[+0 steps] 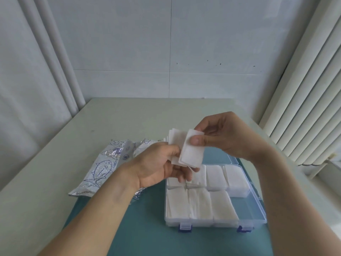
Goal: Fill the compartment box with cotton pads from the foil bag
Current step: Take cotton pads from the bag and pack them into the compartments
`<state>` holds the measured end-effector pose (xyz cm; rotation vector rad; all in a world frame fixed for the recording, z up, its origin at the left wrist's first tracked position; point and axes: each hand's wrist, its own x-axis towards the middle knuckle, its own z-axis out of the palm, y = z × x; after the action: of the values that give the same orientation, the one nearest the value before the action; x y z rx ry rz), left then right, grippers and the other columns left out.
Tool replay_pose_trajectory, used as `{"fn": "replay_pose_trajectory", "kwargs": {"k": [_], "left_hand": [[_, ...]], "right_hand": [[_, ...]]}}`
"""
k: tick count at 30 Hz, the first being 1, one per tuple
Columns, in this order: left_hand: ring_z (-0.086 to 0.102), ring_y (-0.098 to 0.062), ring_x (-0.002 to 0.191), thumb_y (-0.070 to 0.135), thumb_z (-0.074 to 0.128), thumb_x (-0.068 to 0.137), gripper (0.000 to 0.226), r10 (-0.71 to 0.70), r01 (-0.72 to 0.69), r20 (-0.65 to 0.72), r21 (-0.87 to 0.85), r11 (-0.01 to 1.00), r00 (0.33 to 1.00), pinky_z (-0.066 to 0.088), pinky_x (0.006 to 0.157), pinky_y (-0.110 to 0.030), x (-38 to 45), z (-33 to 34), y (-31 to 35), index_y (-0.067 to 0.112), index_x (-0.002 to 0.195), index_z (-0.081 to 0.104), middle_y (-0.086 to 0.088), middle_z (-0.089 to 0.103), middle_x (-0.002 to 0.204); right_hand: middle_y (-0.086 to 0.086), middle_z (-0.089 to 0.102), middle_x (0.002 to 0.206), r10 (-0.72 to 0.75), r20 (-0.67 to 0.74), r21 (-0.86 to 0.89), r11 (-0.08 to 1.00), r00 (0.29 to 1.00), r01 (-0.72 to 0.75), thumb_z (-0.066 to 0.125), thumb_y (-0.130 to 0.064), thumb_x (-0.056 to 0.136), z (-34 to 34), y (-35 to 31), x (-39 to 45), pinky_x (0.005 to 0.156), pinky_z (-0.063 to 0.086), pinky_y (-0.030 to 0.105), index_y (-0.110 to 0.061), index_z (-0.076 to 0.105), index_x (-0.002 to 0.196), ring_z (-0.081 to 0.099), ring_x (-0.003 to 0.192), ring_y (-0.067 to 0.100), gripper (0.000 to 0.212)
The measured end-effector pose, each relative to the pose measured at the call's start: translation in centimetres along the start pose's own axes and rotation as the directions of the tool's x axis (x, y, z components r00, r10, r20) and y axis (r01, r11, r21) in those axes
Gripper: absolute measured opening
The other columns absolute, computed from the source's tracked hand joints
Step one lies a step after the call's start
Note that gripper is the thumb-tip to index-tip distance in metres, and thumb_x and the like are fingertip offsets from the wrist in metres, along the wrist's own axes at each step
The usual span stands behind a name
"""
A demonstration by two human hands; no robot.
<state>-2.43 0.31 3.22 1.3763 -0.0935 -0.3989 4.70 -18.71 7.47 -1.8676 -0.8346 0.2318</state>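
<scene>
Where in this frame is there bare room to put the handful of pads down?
The box has one bare compartment at its near right end, beside the pads. The teal mat is bare left of the box, below the foil bag. The table is bare behind both hands. Other compartments are packed.

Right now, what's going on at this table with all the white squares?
A person is filling a clear compartment box with cotton pads. The left hand holds a small stack of pads above the box, and the right hand pinches one pad off the front of it. Most compartments that show already hold pads; the near right one looks empty. The foil bag lies on the table to the left of the box.
</scene>
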Motion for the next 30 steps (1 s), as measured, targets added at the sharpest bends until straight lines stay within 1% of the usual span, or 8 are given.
{"fn": "replay_pose_trajectory", "kwargs": {"k": [6, 10, 15, 18, 21, 23, 27, 30], "left_hand": [[0.06, -0.031, 0.065, 0.013, 0.044, 0.069, 0.052, -0.017, 0.059, 0.232, -0.174, 0.983, 0.973, 0.047, 0.055, -0.031, -0.3, -0.7, 0.3, -0.006, 0.116, 0.056, -0.023, 0.063, 0.091], [0.06, -0.032, 0.064, 0.023, 0.05, 0.083, 0.03, 0.033, -0.013, 0.098, -0.199, 0.98, 0.995, 0.047, 0.053, -0.031, 0.0, -0.4, 0.3, 0.005, 0.104, 0.062, -0.022, 0.063, 0.088], [0.066, -0.037, 0.079, 0.018, 0.053, 0.086, 0.024, 0.019, -0.027, -0.049, -0.164, 0.986, 0.999, 0.049, 0.074, -0.039, 0.3, 0.2, 0.2, 0.006, 0.087, 0.074, -0.021, 0.069, 0.09], [0.062, -0.03, 0.077, 0.013, 0.055, 0.085, 0.019, 0.005, -0.008, -0.011, -0.22, 0.975, 1.0, 0.044, 0.085, -0.046, 0.0, 0.5, 0.5, 0.008, 0.084, 0.073, -0.015, 0.065, 0.088], [0.064, -0.036, 0.089, 0.014, 0.062, 0.083, 0.026, 0.036, -0.039, -0.016, -0.254, 0.966, 0.999, 0.05, 0.089, -0.051, 0.0, 0.8, 0.5, 0.012, 0.108, 0.07, -0.016, 0.063, 0.102], [0.067, -0.028, 0.091, 0.011, 0.068, 0.082, 0.02, 0.074, -0.093, -0.076, -0.296, 0.951, 0.994, 0.053, 0.09, -0.046, 0.0, 1.0, 0.7, 0.017, 0.098, 0.077, -0.01, 0.07, 0.101], [0.065, -0.018, 0.078, 0.016, 0.065, 0.086, 0.012, 0.091, -0.121, -0.112, -0.295, 0.948, 0.99, 0.051, 0.078, -0.032, -0.1, 1.2, 0.8, 0.012, 0.094, 0.073, -0.007, 0.068, 0.086], [0.063, -0.018, 0.084, 0.017, 0.069, 0.085, 0.018, 0.112, -0.137, -0.114, -0.245, 0.96, 0.987, 0.049, 0.083, -0.034, 0.0, 1.1, 0.7, 0.011, 0.102, 0.069, -0.008, 0.064, 0.09]], "right_hand": [[0.005, 0.071, 0.072, -0.025, -0.112, -0.08, 0.997, 0.993, 0.016, 0.085, -0.028, 0.075, 2.6, 0.9, 1.1, 0.059, 0.044, 0.017, -0.014, 0.074, 0.079, 0.056, 0.053, 0.003, 0.018], [-0.003, 0.069, 0.088, -0.041, -0.141, -0.06, 0.998, 0.989, 0.033, 0.078, -0.019, 0.085, 3.5, 0.8, 1.4, 0.063, 0.05, 0.02, -0.024, 0.073, 0.09, 0.063, 0.065, 0.002, 0.009], [-0.009, 0.05, 0.142, 0.005, 0.08, -0.119, 0.993, 0.997, 0.004, 0.076, -0.011, 0.083, 2.7, 0.4, 0.8, 0.101, 0.051, 0.033, -0.038, 0.038, 0.147, 0.049, 0.13, 0.002, 0.08], [-0.018, 0.037, 0.151, 0.084, 0.23, -0.318, 0.948, 0.97, -0.007, 0.092, -0.022, 0.068, 3.6, 0.0, 0.6, 0.095, 0.046, 0.014, -0.046, 0.02, 0.152, 0.039, 0.134, -0.002, 0.113], [-0.012, 0.059, 0.129, -0.008, 0.054, -0.395, 0.918, 0.999, 0.029, 0.092, -0.028, 0.064, 4.7, -0.1, 1.2, 0.086, 0.054, 0.023, -0.035, 0.046, 0.14, 0.06, 0.11, 0.007, 0.089], [-0.012, 0.064, 0.111, -0.038, -0.023, -0.332, 0.943, 0.999, 0.029, 0.093, -0.034, 0.062, 4.7, -0.1, 1.2, 0.085, 0.056, 0.038, -0.029, 0.056, 0.127, 0.064, 0.1, 0.011, 0.075], [-0.02, 0.048, 0.117, -0.007, 0.029, -0.324, 0.946, 1.0, 0.016, 0.097, -0.033, 0.056, 4.5, -0.4, 0.9, 0.078, 0.054, 0.016, -0.034, 0.047, 0.133, 0.058, 0.104, 0.004, 0.092], [-0.012, 0.055, 0.112, -0.078, -0.004, -0.368, 0.927, 0.997, 0.071, 0.096, -0.028, 0.058, 4.9, -0.4, 1.1, 0.069, 0.051, 0.018, -0.025, 0.057, 0.128, 0.058, 0.094, 0.007, 0.08]]}}
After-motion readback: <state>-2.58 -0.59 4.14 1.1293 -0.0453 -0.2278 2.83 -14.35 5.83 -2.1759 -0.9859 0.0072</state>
